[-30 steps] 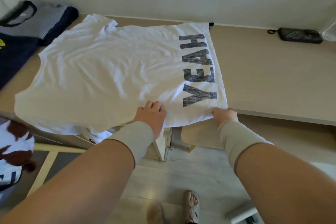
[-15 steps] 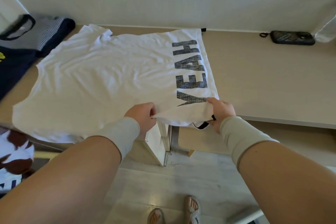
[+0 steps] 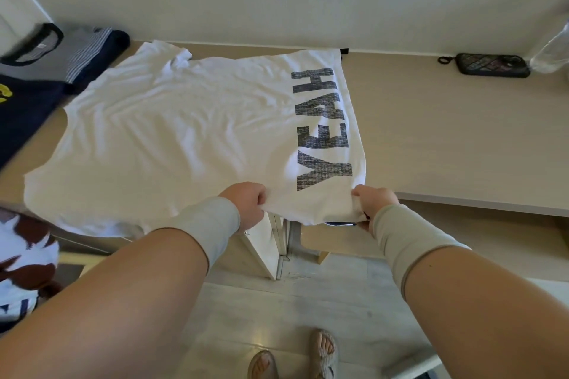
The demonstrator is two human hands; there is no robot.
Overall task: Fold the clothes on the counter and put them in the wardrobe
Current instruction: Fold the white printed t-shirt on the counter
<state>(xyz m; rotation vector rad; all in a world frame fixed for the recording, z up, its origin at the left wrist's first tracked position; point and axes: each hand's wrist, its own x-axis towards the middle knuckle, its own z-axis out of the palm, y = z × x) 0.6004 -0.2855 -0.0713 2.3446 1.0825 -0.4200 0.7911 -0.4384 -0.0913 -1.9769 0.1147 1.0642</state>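
- A person's left hand (image 3: 246,203) and right hand (image 3: 374,204) each pinch the near edge of a white cotton T-shirt printed "YEAH" (image 3: 184,138), fingers curled into the cloth.
- Where a second ago both hands lay at the hem with the cloth flat, the near edge is now gathered and lifted off the beige laminate table (image 3: 446,138); a dark inner label shows beneath the raised corner by the right hand.
- That lift reads as the start of the first fold, likely carrying the near side over toward the wall; the wardrobe step appears some way off.
- The shirt lies spread across the table's left half, its near edge hanging past the front.
- Counted: one white shirt in hand; one heap of dark navy and striped garments (image 3: 46,71) at far left, touching the shirt's corner, number unclear; one brown-and-white patterned cloth (image 3: 24,258) below the table's edge; one black pouch (image 3: 492,64) against the wall; two sandalled feet (image 3: 292,357).
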